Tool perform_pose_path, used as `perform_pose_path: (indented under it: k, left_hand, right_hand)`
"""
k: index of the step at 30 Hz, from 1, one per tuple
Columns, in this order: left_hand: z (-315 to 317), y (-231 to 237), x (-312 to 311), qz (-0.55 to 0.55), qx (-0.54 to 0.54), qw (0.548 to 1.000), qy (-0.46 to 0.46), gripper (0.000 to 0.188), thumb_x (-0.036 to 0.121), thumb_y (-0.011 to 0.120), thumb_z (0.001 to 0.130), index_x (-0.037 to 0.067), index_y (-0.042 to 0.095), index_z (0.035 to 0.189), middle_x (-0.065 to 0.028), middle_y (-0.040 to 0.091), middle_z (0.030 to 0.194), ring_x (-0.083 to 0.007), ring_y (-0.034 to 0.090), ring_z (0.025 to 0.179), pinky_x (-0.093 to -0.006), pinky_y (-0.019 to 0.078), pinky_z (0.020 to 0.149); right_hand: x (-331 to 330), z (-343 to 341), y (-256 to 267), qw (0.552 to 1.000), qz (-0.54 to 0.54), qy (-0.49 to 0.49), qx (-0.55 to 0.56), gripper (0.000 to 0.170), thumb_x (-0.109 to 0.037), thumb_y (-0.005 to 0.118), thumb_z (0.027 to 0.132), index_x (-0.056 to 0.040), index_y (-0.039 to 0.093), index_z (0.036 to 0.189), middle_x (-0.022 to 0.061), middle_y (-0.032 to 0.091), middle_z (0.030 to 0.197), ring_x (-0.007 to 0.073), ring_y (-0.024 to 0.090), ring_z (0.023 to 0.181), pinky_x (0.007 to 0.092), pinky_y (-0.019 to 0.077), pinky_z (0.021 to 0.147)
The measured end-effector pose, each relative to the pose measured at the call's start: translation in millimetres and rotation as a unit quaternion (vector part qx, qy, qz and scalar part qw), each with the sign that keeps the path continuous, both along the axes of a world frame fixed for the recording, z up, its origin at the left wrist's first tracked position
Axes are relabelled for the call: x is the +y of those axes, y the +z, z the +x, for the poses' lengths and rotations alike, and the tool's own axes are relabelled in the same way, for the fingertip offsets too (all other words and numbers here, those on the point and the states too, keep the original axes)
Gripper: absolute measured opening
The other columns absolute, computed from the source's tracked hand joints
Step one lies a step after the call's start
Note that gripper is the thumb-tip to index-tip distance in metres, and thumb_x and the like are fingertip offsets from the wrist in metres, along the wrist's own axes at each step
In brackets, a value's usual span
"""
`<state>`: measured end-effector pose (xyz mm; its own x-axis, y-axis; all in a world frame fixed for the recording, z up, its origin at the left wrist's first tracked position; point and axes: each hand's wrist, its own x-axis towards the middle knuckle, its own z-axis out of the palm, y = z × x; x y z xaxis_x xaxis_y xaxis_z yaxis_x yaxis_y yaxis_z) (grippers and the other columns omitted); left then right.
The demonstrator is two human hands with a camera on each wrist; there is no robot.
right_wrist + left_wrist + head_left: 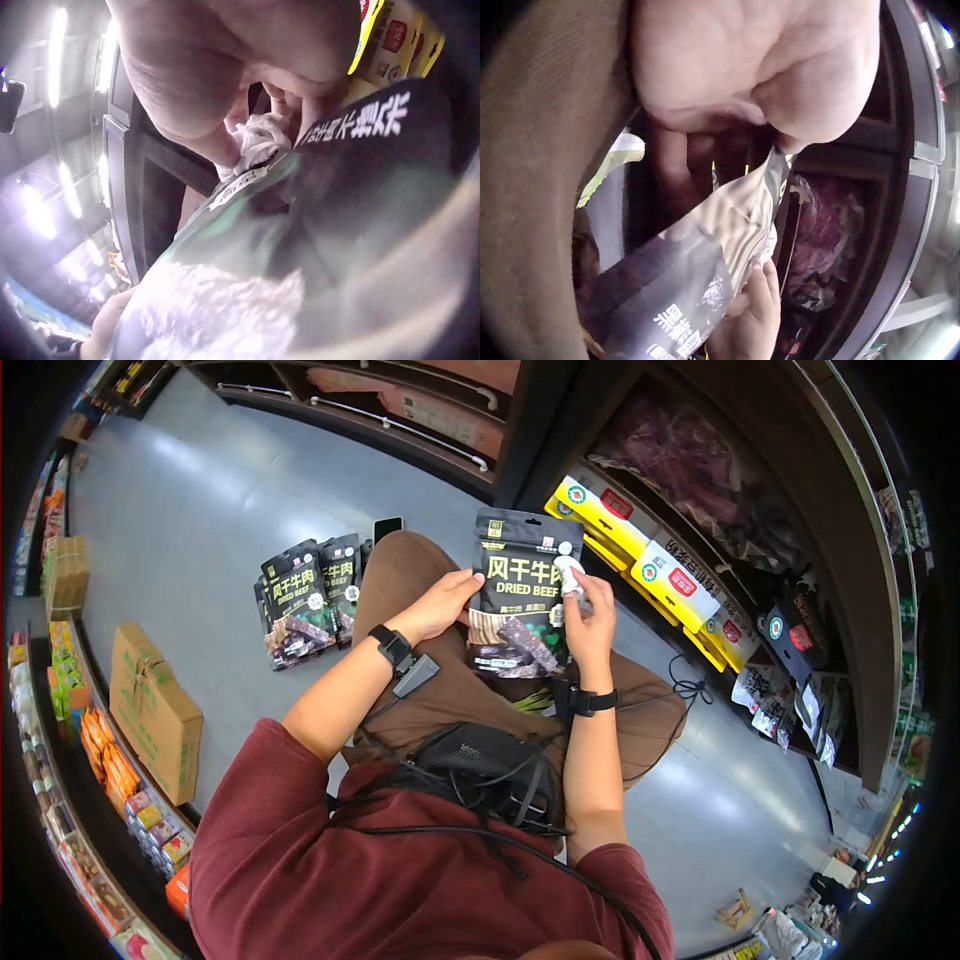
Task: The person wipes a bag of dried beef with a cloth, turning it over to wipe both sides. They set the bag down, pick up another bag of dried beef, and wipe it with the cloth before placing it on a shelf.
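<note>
In the head view my left hand (445, 603) grips a black pouch of dried beef (522, 600) by its left edge, thumb in front and fingers behind. The pouch stands upright over my lap with its printed front toward me. My right hand (592, 622) pinches a crumpled white tissue (568, 574) against the right side of the pouch front. The right wrist view shows the bunched tissue (261, 139) between thumb and fingers at the pouch's edge. The left wrist view has the left palm (757, 67) close over the bent pouch edge.
Several more dried beef pouches (298, 600) lie in a pile on the floor to the left, near a phone (388, 528). Yellow boxes (660, 575) line the dark shelf at right. A cardboard carton (155, 710) stands by the left shelves. A cable (690, 685) trails near my right knee.
</note>
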<state>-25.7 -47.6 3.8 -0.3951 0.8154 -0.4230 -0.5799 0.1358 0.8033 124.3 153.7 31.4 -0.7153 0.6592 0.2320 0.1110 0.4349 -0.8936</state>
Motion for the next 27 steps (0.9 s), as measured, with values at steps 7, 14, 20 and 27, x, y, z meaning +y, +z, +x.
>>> perform_pose_path:
  k: [7,14,20,27]
  left_hand:
    - [3.2,1.9,-1.9,-0.01,0.033,0.998,-0.056,0.04,0.026,0.048,0.105,0.001,0.05,0.136,-0.0052,0.061,0.127,-0.0128,0.057,0.111,-0.0307,0.0509,0.092]
    - [0.5,-4.5,1.6,0.023,0.03,0.997,-0.07,0.036,0.02,0.046,0.106,-0.002,0.051,0.134,-0.0054,0.06,0.128,-0.0136,0.057,0.111,-0.0298,0.047,0.097]
    - [-0.1,-12.4,0.8,0.051,0.039,0.998,0.028,0.033,0.016,0.046,0.105,-0.001,0.049,0.133,-0.009,0.058,0.131,-0.0197,0.057,0.117,-0.0368,0.0465,0.102]
    - [-4.0,-7.3,0.7,0.058,-0.043,0.982,0.174,0.032,0.02,0.045,0.105,0.002,0.048,0.132,-0.0102,0.06,0.128,-0.022,0.059,0.116,-0.0388,0.0494,0.099]
  right_hand:
    - [-7.0,-0.8,7.5,0.999,-0.022,-0.042,-0.003,0.03,0.001,0.068,0.079,-0.0058,0.069,0.108,0.0117,0.059,0.106,0.0256,0.061,0.098,0.0335,0.0516,0.083]
    - [-13.1,-5.4,7.2,0.987,0.159,-0.008,-0.002,0.04,0.003,0.061,0.085,-0.0088,0.065,0.124,0.0181,0.055,0.135,0.0374,0.055,0.123,0.0404,0.0483,0.099]
    - [-13.5,-2.5,4.6,0.979,0.189,0.071,-0.019,0.039,0.0,0.061,0.087,-0.0038,0.061,0.126,0.0183,0.057,0.135,0.0357,0.052,0.128,0.0408,0.0458,0.104]
    - [-23.4,0.2,7.2,0.979,0.177,0.095,-0.024,0.032,-0.001,0.064,0.083,-0.0024,0.067,0.115,0.0185,0.064,0.123,0.0353,0.057,0.122,0.0408,0.0485,0.1]
